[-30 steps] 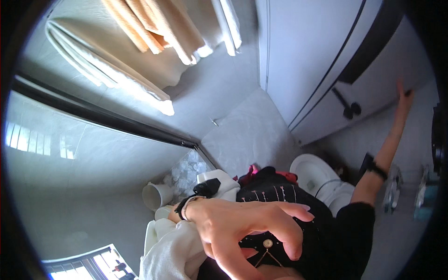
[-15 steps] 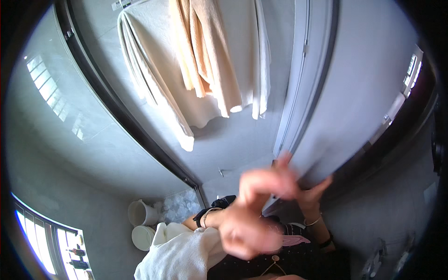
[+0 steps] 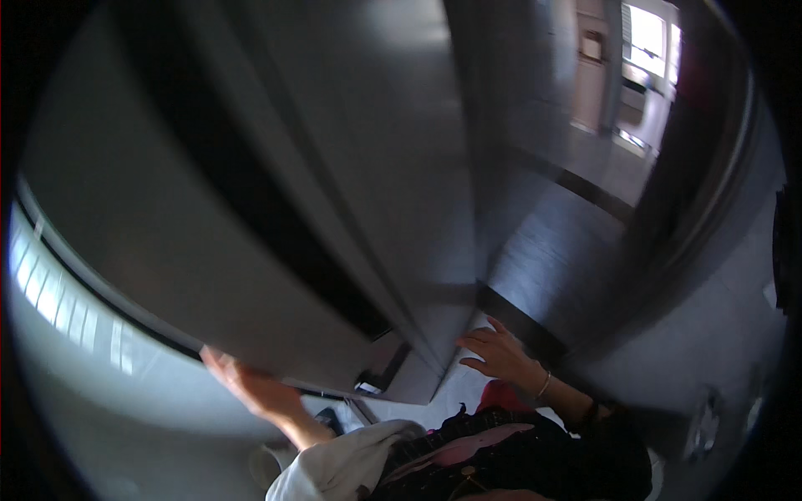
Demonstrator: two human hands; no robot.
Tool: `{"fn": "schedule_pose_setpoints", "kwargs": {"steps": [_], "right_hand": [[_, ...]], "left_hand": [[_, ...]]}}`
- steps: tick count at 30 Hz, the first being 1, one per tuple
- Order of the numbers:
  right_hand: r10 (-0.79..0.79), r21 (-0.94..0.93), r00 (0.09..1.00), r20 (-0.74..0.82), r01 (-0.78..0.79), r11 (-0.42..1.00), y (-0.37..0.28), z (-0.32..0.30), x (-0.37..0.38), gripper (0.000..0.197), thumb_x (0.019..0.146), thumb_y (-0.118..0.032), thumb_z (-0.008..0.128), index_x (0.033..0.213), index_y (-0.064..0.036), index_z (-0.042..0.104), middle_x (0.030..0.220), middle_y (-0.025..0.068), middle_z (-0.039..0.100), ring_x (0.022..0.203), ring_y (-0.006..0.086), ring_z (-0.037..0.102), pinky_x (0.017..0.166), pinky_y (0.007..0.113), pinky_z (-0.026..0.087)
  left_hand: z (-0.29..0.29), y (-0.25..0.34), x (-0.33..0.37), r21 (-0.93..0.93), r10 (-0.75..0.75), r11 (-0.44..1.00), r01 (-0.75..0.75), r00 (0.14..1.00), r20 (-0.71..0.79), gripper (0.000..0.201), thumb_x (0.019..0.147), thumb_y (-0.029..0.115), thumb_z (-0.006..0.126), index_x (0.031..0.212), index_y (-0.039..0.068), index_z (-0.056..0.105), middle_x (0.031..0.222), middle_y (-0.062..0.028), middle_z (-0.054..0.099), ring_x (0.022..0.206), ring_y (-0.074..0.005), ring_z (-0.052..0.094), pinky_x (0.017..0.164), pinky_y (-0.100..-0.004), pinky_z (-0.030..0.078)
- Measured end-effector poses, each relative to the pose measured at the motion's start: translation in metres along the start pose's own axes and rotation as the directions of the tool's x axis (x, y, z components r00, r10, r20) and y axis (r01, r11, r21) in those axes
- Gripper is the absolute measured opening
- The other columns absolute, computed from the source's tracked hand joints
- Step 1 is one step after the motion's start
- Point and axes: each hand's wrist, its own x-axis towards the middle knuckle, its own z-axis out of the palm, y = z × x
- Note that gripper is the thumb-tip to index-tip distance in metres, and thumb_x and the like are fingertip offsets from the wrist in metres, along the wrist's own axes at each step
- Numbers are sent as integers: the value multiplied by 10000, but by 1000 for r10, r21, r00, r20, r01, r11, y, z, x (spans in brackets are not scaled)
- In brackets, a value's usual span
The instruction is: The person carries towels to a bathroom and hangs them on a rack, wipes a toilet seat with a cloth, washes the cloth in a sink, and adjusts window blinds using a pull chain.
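Observation:
A tall grey door panel (image 3: 401,167) with a broad dark stripe (image 3: 251,209) stands right before me. My left hand (image 3: 251,391) is at its lower left edge, fingers stretched out and slightly blurred; whether they press on the panel is hard to tell. Low on the door sits a black handle (image 3: 370,382), between my two hands. Beside the door's right edge, my right hand (image 3: 499,355) reaches out with fingers apart and nothing in it. A white towel (image 3: 351,457) hangs over my left forearm.
Past the door's right edge a doorway opens over a dark threshold (image 3: 522,317) onto a grey floor (image 3: 555,242). A bright window (image 3: 647,37) shows far off. At lower left stands a pale bucket (image 3: 266,468), partly hidden. Something red (image 3: 499,397) lies below my right hand.
My view has swung from the hanging towels to the door and doorway. My left hand, earlier blurred in front of me, is now at the door's left edge; my right hand is stretched out.

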Motion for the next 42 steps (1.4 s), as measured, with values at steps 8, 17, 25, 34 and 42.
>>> {"fn": "schedule_pose_setpoints", "kwargs": {"steps": [8,17,25,34,42], "right_hand": [[137,-58,990,-19,-138,989,174,-42,43,309,809,-278,571,1056,-92,561,1046,71,572,989,228,532,940,420,352],[162,22,963,214,-171,985,338,-97,57,349,825,-260,542,1119,-75,507,1092,99,552,1017,244,521,906,399,372],[134,231,955,266,-198,953,442,-160,103,428,830,-268,539,1185,-44,453,1040,179,570,928,319,566,808,379,457],[583,-115,802,131,-572,812,633,-222,94,452,803,-249,602,1182,-45,464,1051,160,577,922,288,573,766,347,477],[914,0,380,141,-923,384,744,-281,16,450,814,-317,578,1162,-44,493,1109,157,549,994,303,534,823,373,440]], "left_hand": [[121,-42,-11,323,533,824,-465,830,-163,625,778,396,552,1272,89,324,1088,-110,480,925,-262,502,836,-427,397],[392,-169,-71,-397,76,912,100,912,404,587,756,470,555,1157,60,429,804,-86,533,551,-182,506,621,-376,431],[566,-284,-111,-435,8,785,441,694,720,243,866,171,449,996,-31,482,730,-107,512,526,-153,483,480,-244,427],[781,-376,-117,-228,-36,721,655,364,931,147,830,-7,464,928,-50,565,722,-128,601,565,-169,575,540,-258,471],[967,-436,-170,-79,101,793,604,-2,995,157,766,-84,533,899,-32,598,717,-111,616,601,-158,610,550,-241,483]]}}
